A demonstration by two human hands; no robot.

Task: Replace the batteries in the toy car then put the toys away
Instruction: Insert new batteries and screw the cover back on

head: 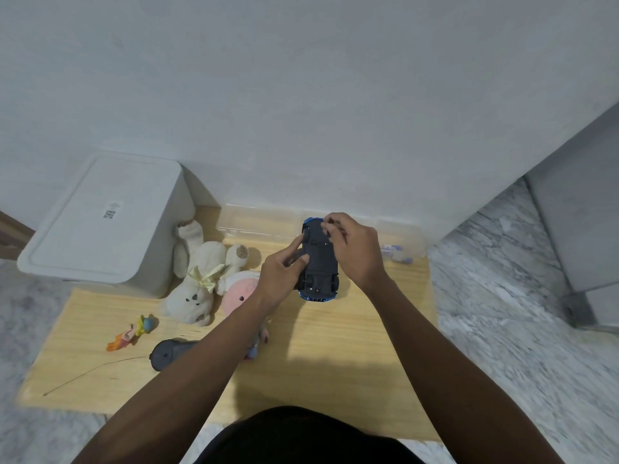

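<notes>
A blue toy car (318,262) is held upside down above the wooden mat, its black underside facing me. My left hand (281,272) grips its left side, thumb on the chassis. My right hand (351,249) holds the right side, with fingertips curled onto the far end of the underside. A white plush bunny (197,276) and a pink plush toy (239,293) lie to the left. A small orange and blue figure (134,333) and a dark remote control (167,354) with a thin antenna lie nearer me.
A white lidded storage bin (100,222) stands at the back left. A clear plastic container (261,226) sits against the wall behind the car. The wooden mat (335,346) lies on a marble floor; a grey cabinet (582,212) is at right.
</notes>
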